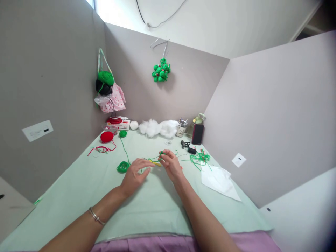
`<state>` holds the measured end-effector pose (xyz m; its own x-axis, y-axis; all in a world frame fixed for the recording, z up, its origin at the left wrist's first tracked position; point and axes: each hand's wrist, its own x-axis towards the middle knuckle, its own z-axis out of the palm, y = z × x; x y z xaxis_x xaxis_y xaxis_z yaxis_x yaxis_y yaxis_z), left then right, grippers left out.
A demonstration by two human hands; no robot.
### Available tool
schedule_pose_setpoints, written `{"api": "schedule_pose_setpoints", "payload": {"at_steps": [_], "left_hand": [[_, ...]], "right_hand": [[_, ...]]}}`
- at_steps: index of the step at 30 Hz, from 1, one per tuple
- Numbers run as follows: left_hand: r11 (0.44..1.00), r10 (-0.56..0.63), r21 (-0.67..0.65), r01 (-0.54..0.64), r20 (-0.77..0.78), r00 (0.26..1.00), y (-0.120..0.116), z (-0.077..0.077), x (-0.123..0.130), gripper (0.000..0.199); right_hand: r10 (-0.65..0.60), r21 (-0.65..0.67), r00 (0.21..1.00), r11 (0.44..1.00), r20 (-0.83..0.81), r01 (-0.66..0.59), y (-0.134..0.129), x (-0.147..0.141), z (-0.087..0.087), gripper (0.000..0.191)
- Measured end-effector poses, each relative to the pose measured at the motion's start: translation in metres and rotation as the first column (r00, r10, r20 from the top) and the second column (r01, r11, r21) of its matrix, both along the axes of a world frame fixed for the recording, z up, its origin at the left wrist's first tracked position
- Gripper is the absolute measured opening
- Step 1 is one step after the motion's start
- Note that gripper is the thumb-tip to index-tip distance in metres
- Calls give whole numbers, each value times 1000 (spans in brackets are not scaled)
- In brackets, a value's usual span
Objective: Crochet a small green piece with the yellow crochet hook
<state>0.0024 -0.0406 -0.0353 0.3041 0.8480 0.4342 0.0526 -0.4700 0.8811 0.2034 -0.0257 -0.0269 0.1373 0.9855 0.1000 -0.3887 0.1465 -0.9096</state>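
My right hand [171,167] is closed, its thumb and fingers pinching a small piece of green yarn work [161,153]. To its left, my left hand [135,174] reaches out with fingers stretched and the thumb apart, holding nothing that I can see. Between the two hands is a slim yellow object [155,163], partly by the left fingertips; its kind is unclear. Green yarn strands run beside it. Just left of my left hand lies a green yarn coil [123,167], and a strand leads from there up to a small green ball [123,133].
A red yarn ball [107,136] sits at the left. Along the back are white stuffing [151,128], a pen cup [181,128] and a phone [197,134]. Green yarn scraps [201,158] and white paper [219,182] lie right. Green crocheted pieces [161,72] hang on the partition.
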Motion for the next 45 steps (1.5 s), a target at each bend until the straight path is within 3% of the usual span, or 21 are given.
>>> {"api": "schedule_pose_setpoints", "payload": {"at_steps": [3, 7, 17, 21, 26, 31, 34, 40, 45], "left_hand": [[979, 202, 2, -202, 26, 979, 7, 2, -7, 20], [955, 294, -39, -293, 38, 955, 11, -1, -9, 16], [993, 66, -104, -63, 31, 997, 22, -27, 2, 28], [992, 81, -102, -78, 23, 996, 26, -32, -3, 33], [989, 132, -64, -132, 0, 991, 29, -34, -5, 35], [994, 77, -70, -79, -38, 996, 28, -36, -3, 35], [992, 64, -102, -68, -44, 997, 29, -35, -4, 36], [972, 194, -127, -198, -43, 980, 33, -31, -10, 37], [965, 163, -190, -182, -113, 980, 37, -31, -15, 37]], "right_hand": [[19, 24, 995, 999, 95, -21, -5, -4, 5, 24], [56, 64, 958, 995, 280, -76, -14, -17, 9, 24], [50, 114, 771, 981, 635, -158, -17, -37, -16, 42], [15, 112, 673, 983, 739, -145, -18, -34, -16, 44], [49, 61, 517, 979, 854, -194, -19, -33, -12, 22], [62, 26, 412, 978, 909, -206, -18, -31, -10, 21], [91, 5, 388, 971, 917, -238, -22, -31, -5, 21], [175, -34, 409, 944, 896, -329, -35, -35, 13, 29], [202, -51, 432, 940, 879, -336, -35, -34, 14, 33]]}}
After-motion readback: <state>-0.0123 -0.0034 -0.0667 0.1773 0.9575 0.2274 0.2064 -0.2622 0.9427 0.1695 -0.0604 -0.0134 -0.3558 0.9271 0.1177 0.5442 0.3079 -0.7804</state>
